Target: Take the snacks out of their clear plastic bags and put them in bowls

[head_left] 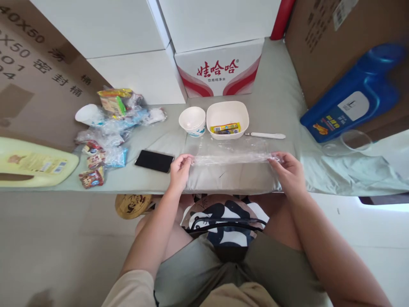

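A clear plastic film (230, 159) is stretched sideways between my two hands, low over the cloth-covered surface. My left hand (180, 170) pinches its left end, with a black phone (154, 160) just to the left. Its right end is bunched in the fingers of my right hand (289, 171). Right behind the film stands a cream bowl (227, 111) with yellow-wrapped sticks (225, 128) inside. A white paper cup (192, 121) touches or nearly touches the bowl's left side. To the bowl's right lies a white-handled tool (265, 135); its tip is too small to make out.
At left are snack packets and crumpled wrappers (105, 132), another paper cup (89, 114) and a pale yellow bottle (35, 164). On the right, a blue bottle (354, 96) leans by a clear plastic cup (354, 143). Boxes (220, 70) line the back.
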Demonstrator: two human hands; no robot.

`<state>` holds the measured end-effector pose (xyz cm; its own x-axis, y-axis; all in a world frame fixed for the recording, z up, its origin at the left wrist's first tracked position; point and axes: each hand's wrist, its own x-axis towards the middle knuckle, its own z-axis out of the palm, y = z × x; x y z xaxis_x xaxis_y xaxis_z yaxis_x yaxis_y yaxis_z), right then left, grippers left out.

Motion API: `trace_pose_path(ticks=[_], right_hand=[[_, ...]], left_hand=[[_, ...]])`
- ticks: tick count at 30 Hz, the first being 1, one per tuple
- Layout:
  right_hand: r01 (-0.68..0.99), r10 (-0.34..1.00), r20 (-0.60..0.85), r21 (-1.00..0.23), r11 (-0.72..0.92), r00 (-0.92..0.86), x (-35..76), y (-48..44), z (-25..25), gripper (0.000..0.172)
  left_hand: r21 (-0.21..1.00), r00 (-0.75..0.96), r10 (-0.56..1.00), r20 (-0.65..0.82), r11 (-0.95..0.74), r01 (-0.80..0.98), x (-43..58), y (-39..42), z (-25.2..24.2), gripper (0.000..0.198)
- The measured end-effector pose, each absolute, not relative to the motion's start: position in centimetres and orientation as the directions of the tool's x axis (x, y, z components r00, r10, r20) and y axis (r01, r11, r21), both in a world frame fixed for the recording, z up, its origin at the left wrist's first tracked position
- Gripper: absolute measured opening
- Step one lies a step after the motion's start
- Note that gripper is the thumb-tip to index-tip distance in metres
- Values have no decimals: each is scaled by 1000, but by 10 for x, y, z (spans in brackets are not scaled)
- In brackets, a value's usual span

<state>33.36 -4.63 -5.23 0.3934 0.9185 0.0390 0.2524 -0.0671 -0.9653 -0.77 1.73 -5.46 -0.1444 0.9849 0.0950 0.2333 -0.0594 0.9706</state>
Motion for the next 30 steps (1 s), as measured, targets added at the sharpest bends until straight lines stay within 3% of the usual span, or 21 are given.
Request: trace_pose_path(ticks=[6, 10, 14, 17, 22, 26, 30], right_hand=[[382, 936, 89, -923, -51, 340, 326, -45, -50, 27], [262, 926, 65, -964, -37, 373, 317, -51, -41, 26], [175, 917, -8, -981, -84, 398, 308, -46, -36, 23], [301, 912, -57, -934, -193, 407, 306, -42, -34, 23], [619, 932, -70, -729, -291, 356, 308, -48, -34, 29], [762, 929, -106, -543, -353, 355, 316, -62, -36, 44], [850, 938, 17, -428, -307, 347, 323, -76, -40, 68]], left_hand=[[972, -268, 950, 157, -101, 211, -5, 30, -62, 18], [986, -279, 951, 133, -99, 132, 6, 31, -60, 19], [999, -227, 974, -8, 19, 45, 13, 34, -52, 21], [982, -220, 975, -29, 69, 176, 9, 36, -46, 15], [874, -131, 988, -86, 138, 467, -2, 29, -39, 17], [768, -15, 995, -94, 82, 635, 1, 21, -37, 23], [617, 38, 999, 16, -40, 786, 18, 19, -39, 25]])
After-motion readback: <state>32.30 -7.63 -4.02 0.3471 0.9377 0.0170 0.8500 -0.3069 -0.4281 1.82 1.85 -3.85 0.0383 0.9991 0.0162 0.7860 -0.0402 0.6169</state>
